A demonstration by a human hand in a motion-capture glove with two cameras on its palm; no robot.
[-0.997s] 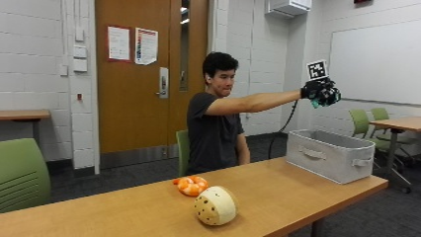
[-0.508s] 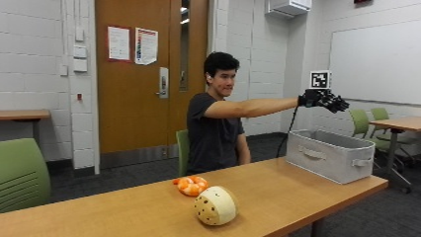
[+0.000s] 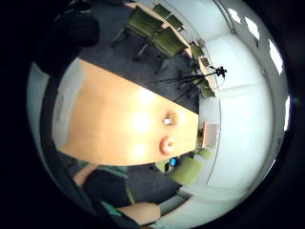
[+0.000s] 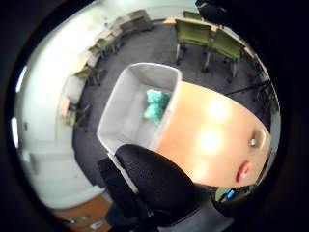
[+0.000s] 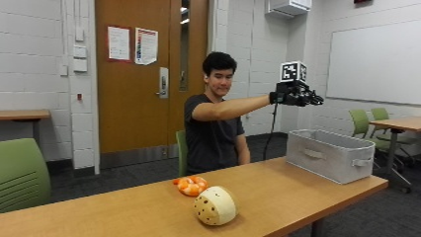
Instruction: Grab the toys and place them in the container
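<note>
Two toys remain on the long pale wooden table (image 5: 283, 185), so the step in hand looks like the return between a drop and the next pick. The grey rectangular fabric container (image 5: 331, 154), soft-walled with side handles, sits at the table's end, and the thumb-side palm view shows a crumpled teal toy (image 4: 155, 106) lying inside it. The black-gloved right hand (image 5: 296, 95) is raised well above the container on an outstretched arm; its fingers look extended and nothing shows in its grasp. The cream dome-shaped toy with brown spots (image 5: 215, 205), smooth and rounded, rests near the table's front edge. Just beside it lies the smaller orange and white lumpy toy (image 5: 190, 185). The next move, as I judge it, calls for a long reach back along the table and a wide wrap of the fingers for the dome.
</note>
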